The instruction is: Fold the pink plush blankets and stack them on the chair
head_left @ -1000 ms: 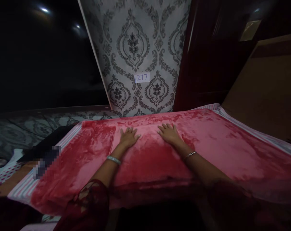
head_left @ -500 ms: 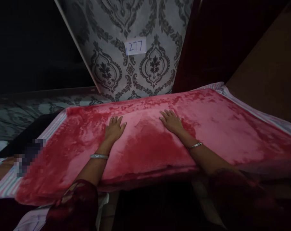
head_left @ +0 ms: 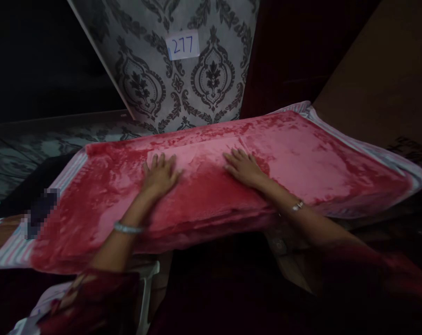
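A plush red and pink blanket covers the table in front of me. In its middle lies a folded piece of the same plush cloth, its far edge running between my hands. My left hand rests flat on the left part of this fold, fingers spread and slightly blurred. On the fold's right part, my right hand lies palm down with the fingers stretched out. Neither hand grips anything. Each wrist carries a bracelet.
A striped cloth shows from under the blanket's left and right ends. A pixelated dark object lies at the left edge. Behind stand patterned wallpaper with a paper marked 277, a dark screen and a cardboard box.
My view has shifted, so the blanket and wall sit higher and further left in it. Both hands stay flat on the folded cloth, its far edge now looking straighter and flatter.
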`<action>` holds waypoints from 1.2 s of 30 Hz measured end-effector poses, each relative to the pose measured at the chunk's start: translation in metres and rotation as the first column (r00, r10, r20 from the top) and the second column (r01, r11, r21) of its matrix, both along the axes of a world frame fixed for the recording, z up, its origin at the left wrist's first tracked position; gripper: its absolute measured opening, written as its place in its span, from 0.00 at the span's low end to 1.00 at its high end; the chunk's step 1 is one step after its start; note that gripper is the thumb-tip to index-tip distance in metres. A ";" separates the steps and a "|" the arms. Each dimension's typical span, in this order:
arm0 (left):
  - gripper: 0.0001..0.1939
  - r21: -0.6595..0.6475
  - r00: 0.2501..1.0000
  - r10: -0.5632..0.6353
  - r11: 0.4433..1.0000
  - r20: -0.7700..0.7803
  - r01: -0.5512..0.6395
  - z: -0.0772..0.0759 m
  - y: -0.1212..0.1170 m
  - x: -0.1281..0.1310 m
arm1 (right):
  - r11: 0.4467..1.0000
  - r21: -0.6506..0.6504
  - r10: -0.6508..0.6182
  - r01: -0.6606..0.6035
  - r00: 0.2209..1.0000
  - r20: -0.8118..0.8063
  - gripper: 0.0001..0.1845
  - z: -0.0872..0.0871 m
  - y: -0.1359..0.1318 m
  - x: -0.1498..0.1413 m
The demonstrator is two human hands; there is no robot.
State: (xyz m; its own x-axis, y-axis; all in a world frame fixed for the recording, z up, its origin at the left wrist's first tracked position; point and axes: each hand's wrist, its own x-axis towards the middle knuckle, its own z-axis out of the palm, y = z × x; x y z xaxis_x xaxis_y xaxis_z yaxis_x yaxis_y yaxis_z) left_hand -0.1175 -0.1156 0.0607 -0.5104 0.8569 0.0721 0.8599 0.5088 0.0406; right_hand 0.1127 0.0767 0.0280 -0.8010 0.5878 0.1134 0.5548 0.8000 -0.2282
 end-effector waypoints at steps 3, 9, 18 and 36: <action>0.37 -0.032 0.985 -0.173 0.985 -0.025 0.172 -0.014 -0.022 0.046 | 0.991 0.071 0.115 -0.115 0.993 0.003 0.32 -0.011 -0.049 0.017; 0.34 -0.031 0.981 -0.189 0.982 -0.043 0.188 -0.041 -0.032 0.076 | 0.972 0.212 0.110 -0.103 0.994 -0.024 0.30 -0.034 -0.079 0.019; 0.33 -0.013 0.979 -0.198 0.980 -0.047 0.198 -0.041 -0.031 0.069 | 0.968 0.217 0.136 -0.124 0.990 -0.044 0.29 -0.033 -0.073 0.019; 0.35 0.409 0.914 0.188 0.849 0.360 -0.336 -0.065 -0.130 0.016 | 0.990 -0.097 -0.139 0.104 0.853 -0.503 0.31 -0.072 -0.032 0.125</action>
State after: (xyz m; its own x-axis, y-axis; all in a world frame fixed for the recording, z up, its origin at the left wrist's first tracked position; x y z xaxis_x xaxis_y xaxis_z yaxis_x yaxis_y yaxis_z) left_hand -0.1014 -0.2456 -0.0039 -0.7707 0.5954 0.2270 0.6056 0.5735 0.5517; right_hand 0.2379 0.0450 -0.0443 -0.5644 0.6966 0.4430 0.4396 0.7078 -0.5529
